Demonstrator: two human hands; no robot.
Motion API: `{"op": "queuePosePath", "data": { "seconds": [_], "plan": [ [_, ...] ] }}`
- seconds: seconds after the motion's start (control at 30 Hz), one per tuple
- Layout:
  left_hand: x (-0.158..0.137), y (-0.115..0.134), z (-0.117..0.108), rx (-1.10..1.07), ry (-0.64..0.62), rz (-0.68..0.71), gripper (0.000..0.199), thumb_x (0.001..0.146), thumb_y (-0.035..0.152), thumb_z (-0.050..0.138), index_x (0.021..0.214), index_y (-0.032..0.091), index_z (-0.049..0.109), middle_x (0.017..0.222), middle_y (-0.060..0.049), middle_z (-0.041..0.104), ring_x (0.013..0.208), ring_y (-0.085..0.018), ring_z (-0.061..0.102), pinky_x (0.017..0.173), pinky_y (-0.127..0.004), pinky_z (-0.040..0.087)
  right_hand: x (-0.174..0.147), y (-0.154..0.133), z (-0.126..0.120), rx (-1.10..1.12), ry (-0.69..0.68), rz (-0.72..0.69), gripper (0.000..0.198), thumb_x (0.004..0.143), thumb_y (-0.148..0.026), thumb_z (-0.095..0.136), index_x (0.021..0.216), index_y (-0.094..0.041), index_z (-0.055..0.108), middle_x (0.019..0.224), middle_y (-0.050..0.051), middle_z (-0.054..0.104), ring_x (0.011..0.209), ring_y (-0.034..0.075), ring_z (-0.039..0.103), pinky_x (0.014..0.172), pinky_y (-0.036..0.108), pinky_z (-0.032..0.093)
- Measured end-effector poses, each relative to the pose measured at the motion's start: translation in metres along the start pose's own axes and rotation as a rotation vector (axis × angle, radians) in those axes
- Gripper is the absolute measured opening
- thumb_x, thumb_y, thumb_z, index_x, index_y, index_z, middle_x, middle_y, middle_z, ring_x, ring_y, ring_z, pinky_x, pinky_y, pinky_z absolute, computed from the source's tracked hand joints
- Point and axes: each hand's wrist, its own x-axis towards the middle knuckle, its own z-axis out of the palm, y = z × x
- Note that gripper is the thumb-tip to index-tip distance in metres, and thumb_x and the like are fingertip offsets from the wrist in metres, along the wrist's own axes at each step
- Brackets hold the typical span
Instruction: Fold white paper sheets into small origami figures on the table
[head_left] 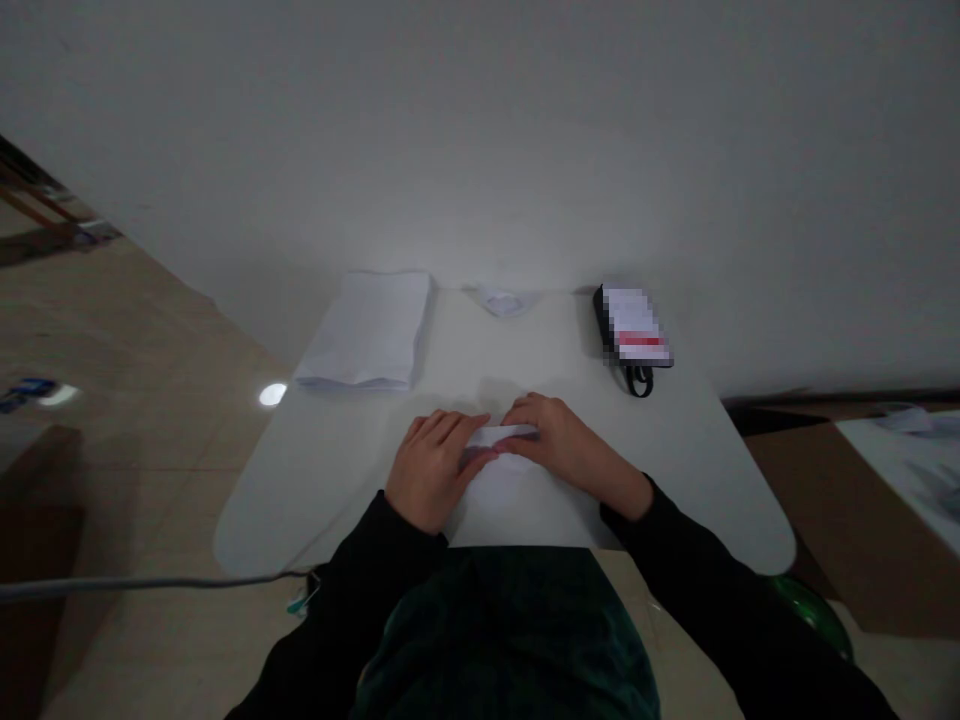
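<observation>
A small folded piece of white paper [491, 437] is held between both hands, low over the front middle of the white table [330, 450]. My left hand [435, 465] grips its left end, with the thumb below and the fingers above. At the right end, my right hand [559, 440] pinches it in the same way, and the two thumb tips nearly meet along the near edge. The fingers cover much of the paper, so its full shape is hidden.
White paper sheets [371, 330] lie stacked at the back left. A small folded white paper piece [504, 302] rests at the back middle, against the wall. To the back right is a black case [637, 325] with a strap, its top blurred. A cardboard box [847, 520] stands right of the table.
</observation>
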Motion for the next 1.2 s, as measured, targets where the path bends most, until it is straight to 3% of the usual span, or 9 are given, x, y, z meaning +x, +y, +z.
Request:
{"op": "queuePosePath", "data": {
  "seconds": [0.1,0.3,0.47,0.67,0.77,0.93,1.2],
  "plan": [
    [0.0,0.003,0.003,0.07,0.084,0.022,0.021,0.091,0.026,0.053,0.107,0.017,0.064,0.09,-0.006,0.07,0.083,-0.02,0.062,0.074,-0.034,0.045,-0.005,-0.006,0.011,-0.214,0.128,-0.043,0.006,0.084,-0.018,0.065,0.085,-0.018,0.071,0.083,0.005,0.065,0.085,0.019,0.055,0.077,0.032,0.045],
    [-0.005,0.004,0.0,0.13,0.126,0.095,0.023,0.09,0.015,0.051,0.108,0.016,0.065,0.092,-0.008,0.069,0.083,-0.021,0.061,0.071,-0.036,0.048,-0.024,-0.017,0.028,-0.507,0.3,-0.116,0.018,0.09,-0.014,0.054,0.1,-0.015,0.068,0.094,0.011,0.065,0.09,0.023,0.054,0.076,0.036,0.048],
    [-0.022,0.01,-0.004,0.035,0.038,0.174,0.031,0.092,0.012,0.042,0.117,0.007,0.06,0.11,-0.016,0.065,0.104,-0.025,0.058,0.088,-0.041,0.052,-0.041,-0.021,0.034,-0.673,0.304,-0.204,0.028,0.091,-0.009,0.047,0.115,-0.007,0.062,0.109,0.016,0.065,0.1,0.026,0.054,0.085,0.04,0.047],
    [-0.038,0.018,0.001,0.074,-0.007,0.2,0.037,0.091,0.01,0.045,0.127,0.0,0.051,0.13,-0.022,0.055,0.126,-0.028,0.048,0.101,-0.042,0.049,-0.047,-0.03,0.042,-0.764,0.273,-0.148,0.034,0.09,-0.005,0.043,0.119,-0.001,0.06,0.119,0.02,0.062,0.108,0.029,0.054,0.091,0.043,0.045],
    [-0.038,0.022,0.002,0.054,-0.019,0.182,0.037,0.091,0.009,0.044,0.127,0.001,0.051,0.132,-0.021,0.054,0.129,-0.028,0.046,0.103,-0.042,0.049,-0.049,-0.034,0.044,-0.767,0.279,-0.122,0.035,0.089,-0.004,0.042,0.119,-0.001,0.059,0.12,0.022,0.062,0.107,0.029,0.055,0.091,0.044,0.045],
    [-0.038,0.025,0.002,0.004,-0.025,0.137,0.036,0.093,0.01,0.041,0.126,0.003,0.052,0.132,-0.019,0.054,0.129,-0.027,0.046,0.103,-0.041,0.049,-0.054,-0.034,0.049,-0.659,0.3,-0.196,0.034,0.091,-0.006,0.04,0.117,-0.003,0.061,0.122,0.019,0.062,0.111,0.027,0.055,0.094,0.042,0.046],
    [-0.035,0.03,0.007,0.077,-0.069,0.085,0.038,0.094,0.008,0.033,0.128,0.003,0.048,0.133,-0.019,0.053,0.125,-0.025,0.05,0.102,-0.041,0.05,-0.056,-0.035,0.053,-0.677,0.299,-0.181,0.035,0.089,-0.005,0.041,0.118,0.002,0.06,0.126,0.02,0.061,0.117,0.028,0.055,0.098,0.04,0.047]
  ]
}}
